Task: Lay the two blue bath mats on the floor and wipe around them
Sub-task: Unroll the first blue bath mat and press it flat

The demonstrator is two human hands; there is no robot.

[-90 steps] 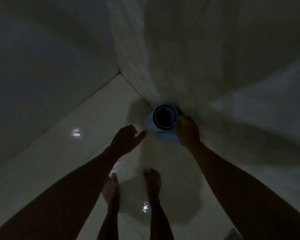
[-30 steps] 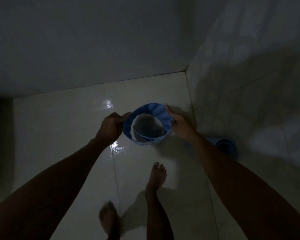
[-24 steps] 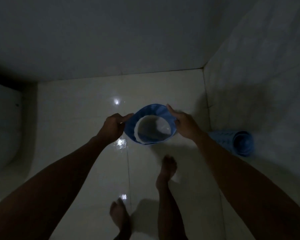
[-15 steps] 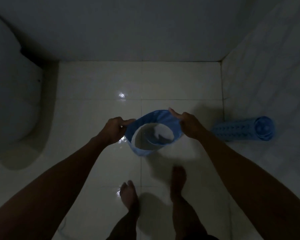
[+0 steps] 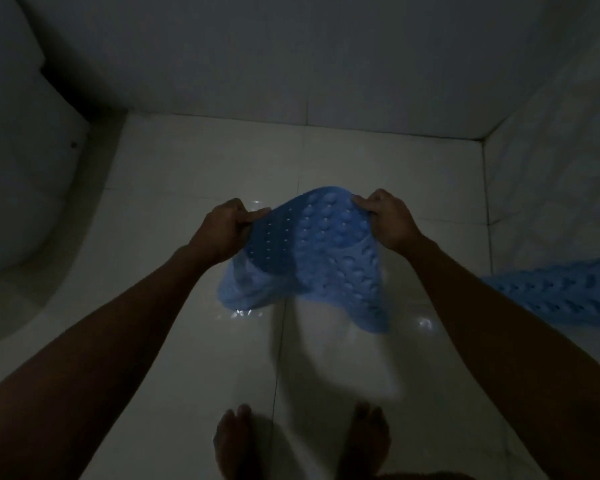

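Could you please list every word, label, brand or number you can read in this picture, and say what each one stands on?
None: no readable text anywhere in this dim view.
The held blue bath mat shows only bumps and holes.
The second blue bath mat, the floor tiles and the toilet carry no visible marking.

Very dim, grainy frame. Small glare spots on floor [image 5: 194, 341] below left hand [image 5: 222, 232]. Mat [image 5: 312, 258] motion-blurred; corners warped.
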